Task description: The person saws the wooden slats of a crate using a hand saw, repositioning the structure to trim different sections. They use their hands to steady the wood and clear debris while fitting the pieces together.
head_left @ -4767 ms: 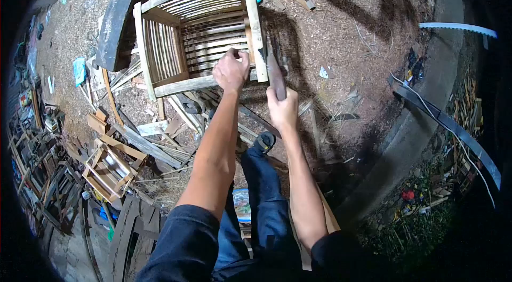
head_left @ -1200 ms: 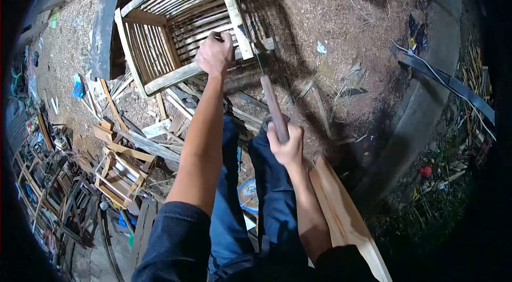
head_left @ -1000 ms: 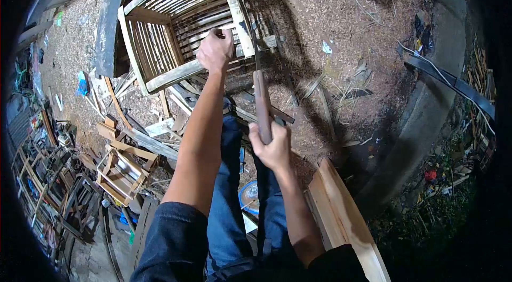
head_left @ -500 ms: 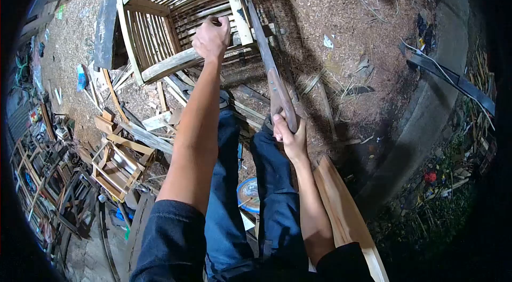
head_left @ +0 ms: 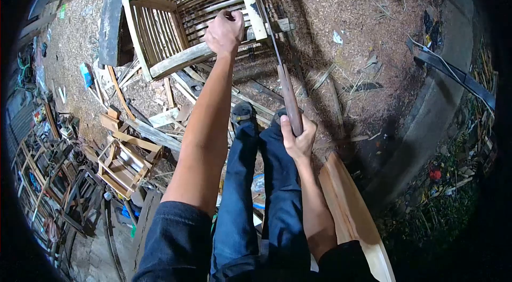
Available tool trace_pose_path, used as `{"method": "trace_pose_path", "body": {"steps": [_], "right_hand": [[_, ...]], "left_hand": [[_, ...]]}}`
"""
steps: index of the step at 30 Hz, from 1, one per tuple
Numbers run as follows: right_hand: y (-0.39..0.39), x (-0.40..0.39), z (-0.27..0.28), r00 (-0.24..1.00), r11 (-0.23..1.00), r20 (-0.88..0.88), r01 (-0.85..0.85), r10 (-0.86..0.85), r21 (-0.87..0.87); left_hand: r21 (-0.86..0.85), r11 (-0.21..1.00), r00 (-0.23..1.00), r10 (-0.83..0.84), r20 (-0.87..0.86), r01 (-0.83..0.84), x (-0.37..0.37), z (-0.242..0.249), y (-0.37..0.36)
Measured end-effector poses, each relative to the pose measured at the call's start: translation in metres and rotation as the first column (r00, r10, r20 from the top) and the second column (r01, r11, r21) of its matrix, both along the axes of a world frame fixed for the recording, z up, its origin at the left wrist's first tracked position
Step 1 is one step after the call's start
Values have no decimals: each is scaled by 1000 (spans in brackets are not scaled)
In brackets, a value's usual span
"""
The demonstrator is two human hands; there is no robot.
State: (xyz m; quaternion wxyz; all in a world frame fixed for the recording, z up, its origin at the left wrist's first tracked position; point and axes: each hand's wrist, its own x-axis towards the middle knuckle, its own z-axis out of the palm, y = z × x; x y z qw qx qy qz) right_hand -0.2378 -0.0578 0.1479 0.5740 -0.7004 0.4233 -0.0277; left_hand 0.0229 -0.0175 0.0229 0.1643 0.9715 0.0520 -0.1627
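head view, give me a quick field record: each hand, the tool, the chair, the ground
left hand: closed over the front rail of the slatted wooden chair
right hand: gripping the wooden handle of a long blade tool
tool: blade points up toward the chair's right front corner
chair: lying tipped on the ground
ground: wood chips and offcuts
beside right arm: pale curved plank
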Motion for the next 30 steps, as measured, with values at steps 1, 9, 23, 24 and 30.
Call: {"method": "trace_pose_path", "body": {"steps": [1,9,23,24,30], "right_hand": [[0,0,5,998,998,44,-43,46,-53],[2,21,0,994,994,94,-45,54,-99],[-15,-9,-95,957,900,188,127,-222,416],[-15,-12,-103,951,903,210,125,-228,411],[-14,-18,-139,912,910,329,98,-245,404]], "left_hand": [[11,1000,1000,6,8,-7,-1,-4,0],[40,999,1000,15,-7,-15,3,1,-5],[15,999,990,38,136,-40,-1,-11,-3],[20,999,989,39,140,-42,-2,-7,-5],[34,999,980,-16,198,9,-4,-13,-2]]}}
